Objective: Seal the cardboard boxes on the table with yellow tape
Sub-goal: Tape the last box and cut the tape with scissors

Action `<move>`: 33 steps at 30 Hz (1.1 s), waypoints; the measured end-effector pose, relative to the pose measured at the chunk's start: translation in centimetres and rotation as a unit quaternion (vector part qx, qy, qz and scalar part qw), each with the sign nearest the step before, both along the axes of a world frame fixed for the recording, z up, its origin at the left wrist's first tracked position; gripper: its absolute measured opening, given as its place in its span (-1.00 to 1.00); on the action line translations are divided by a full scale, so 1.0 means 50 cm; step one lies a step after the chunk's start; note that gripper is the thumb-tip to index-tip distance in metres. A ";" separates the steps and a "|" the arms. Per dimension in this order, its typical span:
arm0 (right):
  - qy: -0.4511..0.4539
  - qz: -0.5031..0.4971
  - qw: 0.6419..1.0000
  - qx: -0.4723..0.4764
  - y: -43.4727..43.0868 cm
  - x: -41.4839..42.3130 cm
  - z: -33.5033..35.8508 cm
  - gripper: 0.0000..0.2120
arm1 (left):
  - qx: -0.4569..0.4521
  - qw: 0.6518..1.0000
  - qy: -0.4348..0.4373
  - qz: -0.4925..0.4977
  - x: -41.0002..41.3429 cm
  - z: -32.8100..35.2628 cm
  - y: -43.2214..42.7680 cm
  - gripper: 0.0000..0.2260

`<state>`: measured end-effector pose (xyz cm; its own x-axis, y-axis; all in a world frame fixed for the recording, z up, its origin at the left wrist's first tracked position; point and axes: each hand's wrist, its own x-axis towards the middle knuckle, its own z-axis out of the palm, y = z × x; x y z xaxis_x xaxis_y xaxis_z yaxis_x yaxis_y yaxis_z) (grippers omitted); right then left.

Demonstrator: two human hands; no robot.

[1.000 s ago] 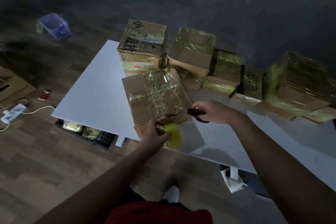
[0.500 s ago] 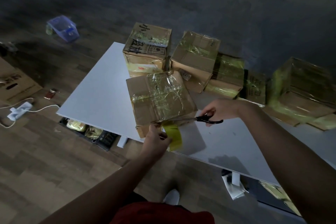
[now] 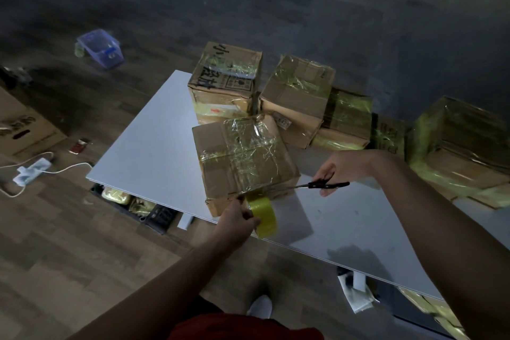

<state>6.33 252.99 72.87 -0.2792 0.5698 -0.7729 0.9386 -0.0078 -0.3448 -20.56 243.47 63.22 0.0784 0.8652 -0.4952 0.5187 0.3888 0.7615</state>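
Seen from above, two bare arms reach forward over a white surface (image 3: 149, 163). The left hand (image 3: 237, 219) sits low at the near edge, its grip clenched round a roll of yellow tape (image 3: 263, 215) held against the front lower edge of the nearest cardboard box (image 3: 242, 157). The right hand (image 3: 342, 168) comes in from the right, its grip grasping black-handled scissors (image 3: 317, 185) whose blades point left along the box's near edge toward the roll (whether the blades are parted cannot be told). The box top is crossed with shiny tape. Behind it stands a row of taped boxes (image 3: 298, 96). The room is dim, and on the wood-patterned floor (image 3: 55, 243) lie a blue plastic tub (image 3: 100, 47) and a white power strip (image 3: 31, 172).
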 end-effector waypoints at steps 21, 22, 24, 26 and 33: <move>-0.003 0.051 0.998 -0.030 0.044 -0.102 -0.045 -0.75 | -0.055 0.997 -0.013 -0.059 -0.007 0.018 0.032 -0.79; 0.000 0.053 0.998 -0.031 0.044 -0.102 -0.045 -0.76 | -0.053 0.997 -0.007 -0.061 -0.007 0.016 0.033 -0.78; 0.003 0.059 0.998 -0.031 0.045 -0.101 -0.045 -0.75 | -0.053 0.997 -0.002 -0.064 -0.007 0.016 0.035 -0.77; -0.002 0.066 0.998 -0.025 0.047 -0.101 -0.045 -0.70 | -0.056 0.996 -0.006 -0.066 -0.008 0.014 0.037 -0.77; 0.023 0.049 0.998 -0.028 0.044 -0.105 -0.031 -0.73 | -0.061 0.996 -0.005 -0.068 -0.010 0.009 0.039 -0.82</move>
<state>1.08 255.22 71.33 -0.3663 0.4951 -0.7879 0.9194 0.0622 -0.3883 -21.05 245.42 63.69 0.1969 0.7792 -0.5950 0.5648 0.4059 0.7185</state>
